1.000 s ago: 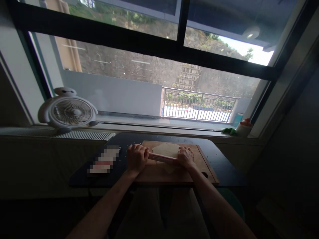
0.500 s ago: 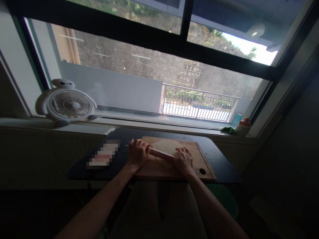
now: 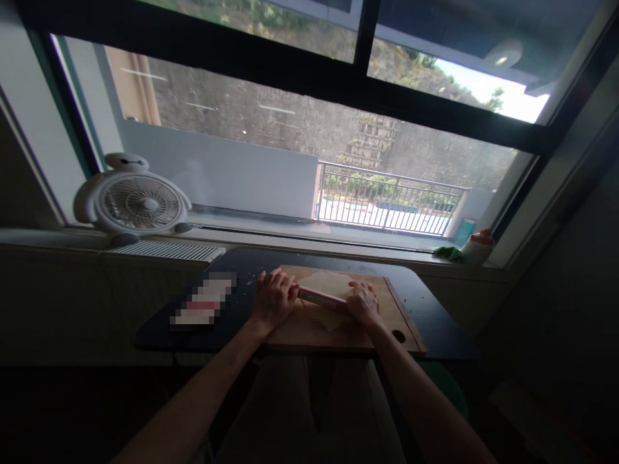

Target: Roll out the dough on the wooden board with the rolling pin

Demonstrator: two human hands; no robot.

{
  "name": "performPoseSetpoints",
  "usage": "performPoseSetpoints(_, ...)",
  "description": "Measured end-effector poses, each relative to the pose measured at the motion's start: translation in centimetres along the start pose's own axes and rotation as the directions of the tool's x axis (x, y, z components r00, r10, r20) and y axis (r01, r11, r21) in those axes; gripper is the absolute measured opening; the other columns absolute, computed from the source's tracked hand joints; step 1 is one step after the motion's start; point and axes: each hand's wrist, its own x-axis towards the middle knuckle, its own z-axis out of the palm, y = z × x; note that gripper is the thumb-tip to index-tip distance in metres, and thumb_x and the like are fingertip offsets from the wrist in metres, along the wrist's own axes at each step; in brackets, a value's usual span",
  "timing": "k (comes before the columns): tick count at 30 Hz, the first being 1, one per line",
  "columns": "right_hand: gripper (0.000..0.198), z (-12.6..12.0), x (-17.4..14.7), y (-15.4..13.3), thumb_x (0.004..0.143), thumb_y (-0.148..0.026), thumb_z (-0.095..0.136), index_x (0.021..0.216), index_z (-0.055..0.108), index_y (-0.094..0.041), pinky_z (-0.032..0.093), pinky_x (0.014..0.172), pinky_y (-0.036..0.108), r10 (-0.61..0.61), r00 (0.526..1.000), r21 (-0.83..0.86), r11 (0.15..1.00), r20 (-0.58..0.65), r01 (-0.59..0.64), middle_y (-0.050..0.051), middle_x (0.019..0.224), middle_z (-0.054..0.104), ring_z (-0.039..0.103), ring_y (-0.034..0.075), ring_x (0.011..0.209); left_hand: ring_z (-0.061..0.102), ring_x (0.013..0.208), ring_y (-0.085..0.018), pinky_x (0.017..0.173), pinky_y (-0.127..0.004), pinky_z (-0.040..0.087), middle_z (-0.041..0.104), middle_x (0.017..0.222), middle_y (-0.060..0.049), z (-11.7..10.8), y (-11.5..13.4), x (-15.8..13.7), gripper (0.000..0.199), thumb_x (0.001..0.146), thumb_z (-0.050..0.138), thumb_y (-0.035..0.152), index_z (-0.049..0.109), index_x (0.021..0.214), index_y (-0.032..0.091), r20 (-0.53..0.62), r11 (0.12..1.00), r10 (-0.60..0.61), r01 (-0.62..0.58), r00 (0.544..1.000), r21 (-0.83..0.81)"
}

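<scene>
A reddish rolling pin (image 3: 323,298) lies across a flat, pale sheet of dough (image 3: 329,281) on a wooden cutting board (image 3: 401,312). My left hand (image 3: 273,296) is closed round the pin's left end. Round its right end, my right hand (image 3: 362,301) is closed too, with the thumb side toward the middle. Dough shows both beyond the pin and on its near side. Both ends of the pin are hidden by my hands.
The board rests on a dark table (image 3: 440,328) with pale specks near its far edge. A pixelated patch (image 3: 203,301) covers something at the left. On the sill stand a white fan (image 3: 145,203), a bottle (image 3: 478,245) and a green cloth (image 3: 448,252).
The rolling pin has turned, showing a pale marking on its side, and has shifted slightly away from me over the dough. Both hands keep their hold. The whole view has moved a little.
</scene>
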Motion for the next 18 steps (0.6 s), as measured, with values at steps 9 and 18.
performPoseSetpoints(9,0.039,0.1,-0.2,0.4,0.077,-0.017,0.036,0.107,0.06,-0.021,0.029,0.093,0.037,0.019,0.998,0.032,0.999,-0.061,-0.017,0.007,0.111,0.059,0.043,0.024,0.112,0.043,0.115,-0.028,0.1,-0.047,0.025,0.06,0.105,-0.011,-0.1,0.0,0.0,0.034,0.089,0.036,0.037,0.059,0.106,0.018,0.0,1.0,0.027,-0.027,1.0,-0.009)
performPoseSetpoints(18,0.037,0.2,2.0,1.3,0.078,-0.02,0.035,0.105,0.061,-0.02,0.033,0.09,0.039,0.044,0.999,0.051,0.998,-0.024,-0.043,0.009,0.11,0.059,0.047,0.025,0.106,0.042,0.117,-0.027,0.103,-0.049,0.021,0.06,0.108,-0.011,-0.3,0.1,-0.1,0.035,0.089,0.037,0.038,0.058,0.109,0.018,0.017,0.999,0.021,-0.021,1.0,-0.031)
